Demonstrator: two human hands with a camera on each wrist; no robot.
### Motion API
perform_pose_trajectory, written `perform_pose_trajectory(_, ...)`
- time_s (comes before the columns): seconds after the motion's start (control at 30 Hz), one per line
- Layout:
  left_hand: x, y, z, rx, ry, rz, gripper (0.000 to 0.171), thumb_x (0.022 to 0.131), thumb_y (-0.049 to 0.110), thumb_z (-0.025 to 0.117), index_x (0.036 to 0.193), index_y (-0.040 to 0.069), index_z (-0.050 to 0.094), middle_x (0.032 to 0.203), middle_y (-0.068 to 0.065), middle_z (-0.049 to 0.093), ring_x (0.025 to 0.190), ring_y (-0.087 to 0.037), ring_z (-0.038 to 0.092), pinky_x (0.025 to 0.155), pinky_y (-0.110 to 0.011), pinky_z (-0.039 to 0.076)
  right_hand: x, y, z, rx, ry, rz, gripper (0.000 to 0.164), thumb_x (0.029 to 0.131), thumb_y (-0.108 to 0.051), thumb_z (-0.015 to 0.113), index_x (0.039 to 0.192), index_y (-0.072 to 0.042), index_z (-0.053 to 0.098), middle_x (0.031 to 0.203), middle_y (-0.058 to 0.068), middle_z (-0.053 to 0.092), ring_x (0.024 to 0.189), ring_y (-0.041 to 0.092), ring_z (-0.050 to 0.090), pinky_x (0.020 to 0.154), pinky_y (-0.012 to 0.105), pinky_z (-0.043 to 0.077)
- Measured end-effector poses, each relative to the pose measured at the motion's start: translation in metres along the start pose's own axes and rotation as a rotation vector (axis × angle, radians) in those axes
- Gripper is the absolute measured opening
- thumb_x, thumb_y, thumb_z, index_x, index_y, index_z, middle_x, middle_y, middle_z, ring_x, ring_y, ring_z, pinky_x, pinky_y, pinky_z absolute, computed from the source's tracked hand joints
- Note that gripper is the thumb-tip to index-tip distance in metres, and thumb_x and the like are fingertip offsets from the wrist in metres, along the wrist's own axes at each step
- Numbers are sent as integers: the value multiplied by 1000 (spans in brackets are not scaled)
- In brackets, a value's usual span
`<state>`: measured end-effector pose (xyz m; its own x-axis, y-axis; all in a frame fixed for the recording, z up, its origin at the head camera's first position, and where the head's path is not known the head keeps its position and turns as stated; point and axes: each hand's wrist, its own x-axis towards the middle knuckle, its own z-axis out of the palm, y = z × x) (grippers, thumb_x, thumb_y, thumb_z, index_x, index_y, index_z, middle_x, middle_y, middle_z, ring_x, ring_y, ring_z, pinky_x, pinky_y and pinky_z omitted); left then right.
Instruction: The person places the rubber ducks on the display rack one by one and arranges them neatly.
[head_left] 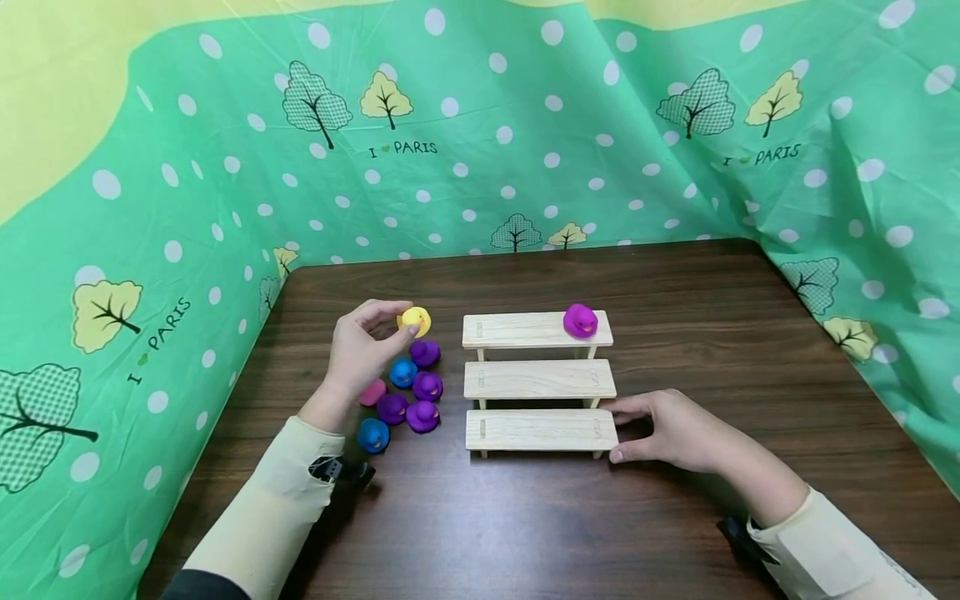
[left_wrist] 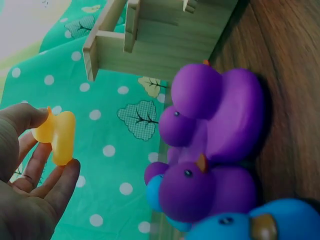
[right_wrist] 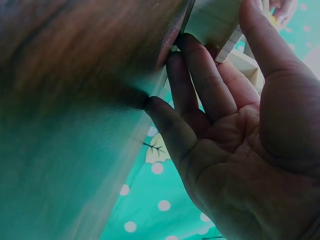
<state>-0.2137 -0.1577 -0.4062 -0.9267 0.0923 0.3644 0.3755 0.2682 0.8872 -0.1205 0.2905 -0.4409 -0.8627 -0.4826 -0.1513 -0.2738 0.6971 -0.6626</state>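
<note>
My left hand pinches a yellow rubber duck between thumb and fingertips, raised over the far end of a group of ducks. The left wrist view shows the yellow duck from the side. Below it on the table sit several purple ducks, two blue ducks and a pink one, partly hidden by the hand. A three-step wooden stand is to their right, with a magenta duck on its top step's right end. My right hand grips the lowest step's right end, thumb in front, fingers behind.
The dark wooden table holds everything. A green dotted cloth with tree prints rises behind and along both sides. Black wrist straps with cameras sit on both sleeves.
</note>
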Motion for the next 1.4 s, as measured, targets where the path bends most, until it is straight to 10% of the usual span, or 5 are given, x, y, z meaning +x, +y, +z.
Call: perform_pose_trajectory(1.4,24,40,66,-127,-189,81,28,89,-2,82,116,1,77,116,-10,74,110,-24,70,97,-37,59,0,0,0,4,4,-1,61,82,-49,89,133,-20,72,111,-12,76,108,13,71,89,33,58)
